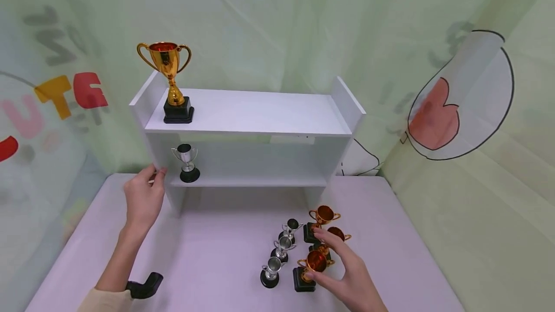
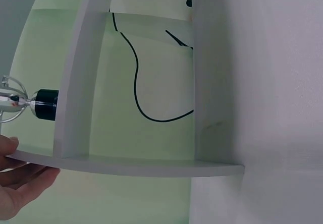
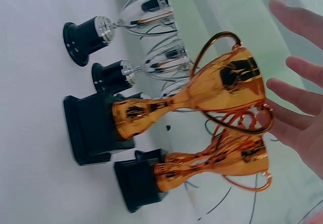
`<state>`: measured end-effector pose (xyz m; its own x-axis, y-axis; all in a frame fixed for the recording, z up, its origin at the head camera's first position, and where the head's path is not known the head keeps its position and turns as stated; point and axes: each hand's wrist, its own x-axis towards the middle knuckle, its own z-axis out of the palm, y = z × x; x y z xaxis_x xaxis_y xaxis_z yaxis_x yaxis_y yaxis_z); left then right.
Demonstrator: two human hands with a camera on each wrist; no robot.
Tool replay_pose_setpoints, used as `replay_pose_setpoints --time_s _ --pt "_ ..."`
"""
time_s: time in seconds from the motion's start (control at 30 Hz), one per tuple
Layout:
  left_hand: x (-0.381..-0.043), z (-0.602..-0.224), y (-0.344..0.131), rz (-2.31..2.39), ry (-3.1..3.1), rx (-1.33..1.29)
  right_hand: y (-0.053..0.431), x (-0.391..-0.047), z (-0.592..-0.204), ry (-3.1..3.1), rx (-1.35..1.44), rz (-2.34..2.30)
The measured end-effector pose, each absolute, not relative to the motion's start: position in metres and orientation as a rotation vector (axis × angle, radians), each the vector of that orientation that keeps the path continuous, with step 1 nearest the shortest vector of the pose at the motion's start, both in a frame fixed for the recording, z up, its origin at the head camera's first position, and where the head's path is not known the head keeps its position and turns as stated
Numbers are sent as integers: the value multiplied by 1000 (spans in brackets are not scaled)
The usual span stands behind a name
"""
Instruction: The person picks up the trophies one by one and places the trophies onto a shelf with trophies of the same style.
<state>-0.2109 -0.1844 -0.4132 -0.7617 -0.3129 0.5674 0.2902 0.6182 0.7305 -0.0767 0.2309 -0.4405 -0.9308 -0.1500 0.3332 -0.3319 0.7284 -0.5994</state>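
At the left side of the white shelf [image 1: 249,112], my left hand [image 1: 145,196] pinches the edge of its side panel [image 2: 126,166], thumb on one face and fingers on the other. Close by, a small silver trophy [image 1: 186,160] on a round black base stands on the middle board. My right hand [image 1: 347,273] is spread around the nearest gold trophy [image 1: 316,261], fingers extended; in the right wrist view they are off its cup. Two more gold trophies [image 1: 324,214] stand behind it, partly hidden by the hand. Several silver trophies [image 1: 273,266] line up to their left.
A larger gold trophy [image 1: 169,61] stands at the left end of the shelf's top board. The shelf rests on a pale table [image 1: 217,264]. Printed curtains [image 1: 260,28] hang behind and at both sides. A black strap end [image 1: 145,285] sticks out from the left wrist.
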Motion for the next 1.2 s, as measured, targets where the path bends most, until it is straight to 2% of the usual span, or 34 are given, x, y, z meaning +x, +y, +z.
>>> replay_pose_setpoints --time_s 0.73,1.2 --pt "-212 -414 -182 -1122 -2211 56 223 -68 -466 -2697 -75 1496" --pt "-210 -412 -184 -1110 -2219 51 227 -72 -479 -2677 -108 1598"
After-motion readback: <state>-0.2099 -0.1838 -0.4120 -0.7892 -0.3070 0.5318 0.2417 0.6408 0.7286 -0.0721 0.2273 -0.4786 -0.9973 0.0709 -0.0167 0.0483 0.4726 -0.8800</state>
